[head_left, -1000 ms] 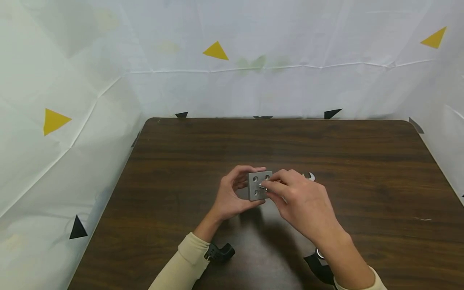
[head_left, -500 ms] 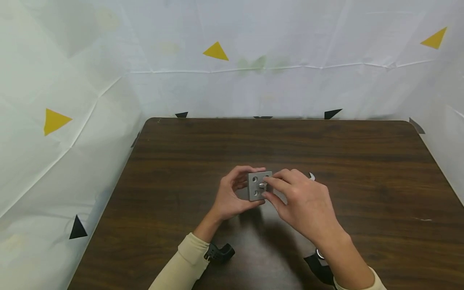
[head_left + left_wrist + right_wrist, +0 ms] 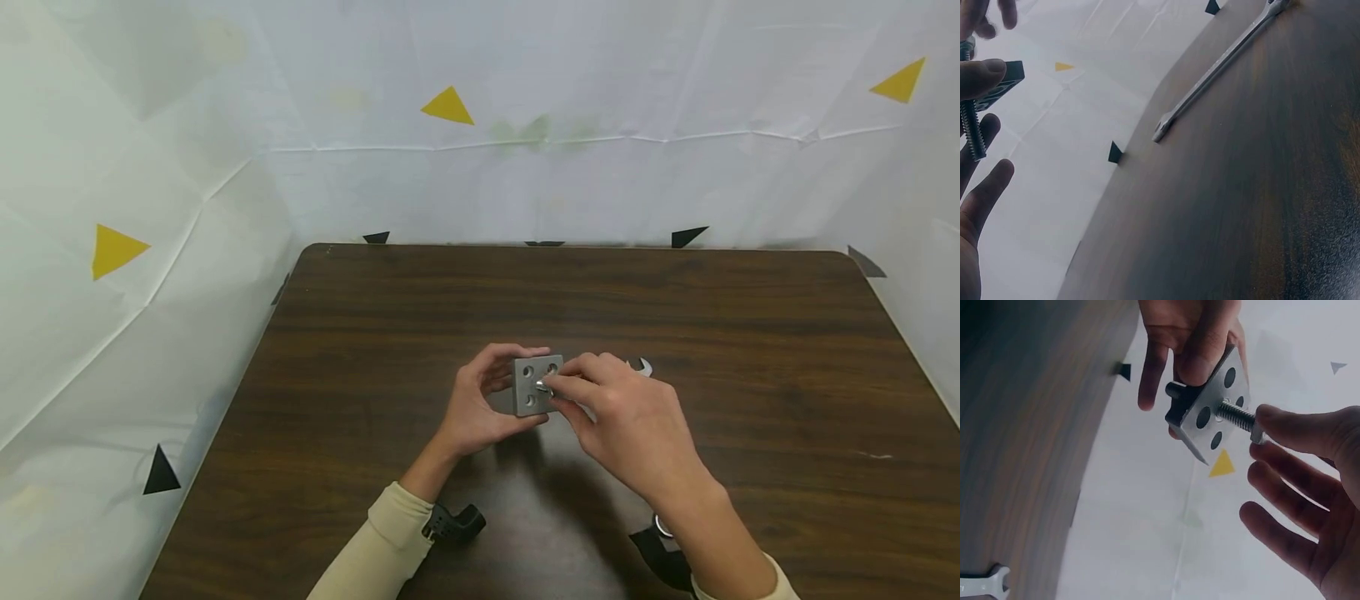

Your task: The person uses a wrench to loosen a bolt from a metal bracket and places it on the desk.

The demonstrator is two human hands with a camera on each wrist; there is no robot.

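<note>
Even bright light, dim blurry wrist views

Above the brown table (image 3: 375, 333), the left hand (image 3: 472, 408) grips a gray metal block (image 3: 534, 385) with holes in its face. The right hand (image 3: 622, 421), at the block's 4 o'clock, pinches a bolt (image 3: 542, 386) at that face. A wrench (image 3: 640, 366) tip lies at the right hand's 1 o'clock.

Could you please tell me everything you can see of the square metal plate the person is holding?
The metal plate is a thick, square, grey block, matt like aluminium, with round holes drilled through its face. It is held off the table, tilted on edge. The left hand grips it by its rim with thumb and fingers. A threaded bolt passes through one hole, its end sticking out behind, and the right hand pinches the bolt's head.
</note>
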